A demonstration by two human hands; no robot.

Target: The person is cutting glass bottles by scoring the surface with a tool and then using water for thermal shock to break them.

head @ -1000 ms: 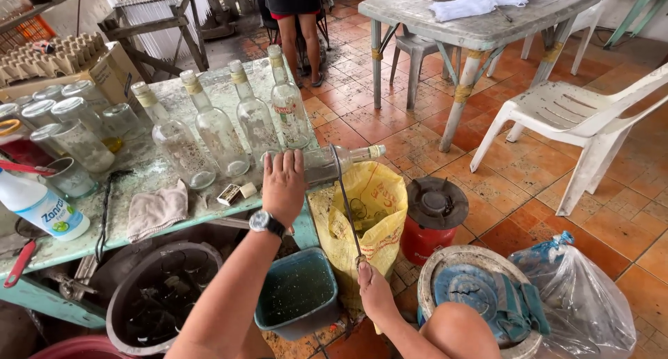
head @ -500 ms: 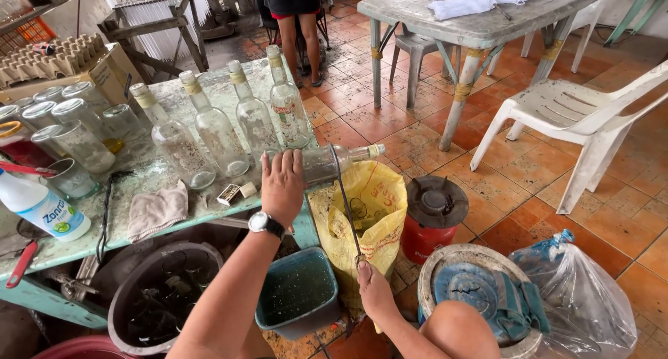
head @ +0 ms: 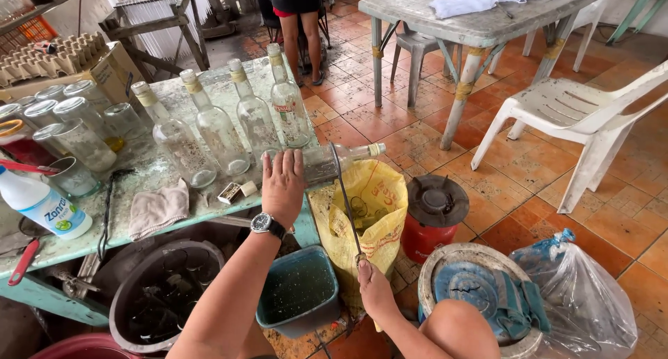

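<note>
My left hand (head: 283, 184), a watch on its wrist, presses down on a clear glass bottle (head: 332, 161) lying on its side at the table's right edge, neck sticking out over a yellow sack (head: 379, 202). My right hand (head: 372, 288) is lower down and grips the handle of a long thin knife (head: 345, 195). Its blade rises to the bottle just right of my left hand. Several upright clear bottles (head: 217, 133) stand in a row behind the left hand.
Glass jars (head: 76, 133), a white plastic bottle (head: 42, 204) and a grey cloth (head: 158, 209) share the green table (head: 167, 101). Below are a dark tub (head: 163, 296), teal bucket (head: 299, 293), red gas cylinder (head: 435, 216), plastic bag (head: 584, 303). A person's legs (head: 299, 32), grey table (head: 480, 21), white chair (head: 588, 115) stand beyond.
</note>
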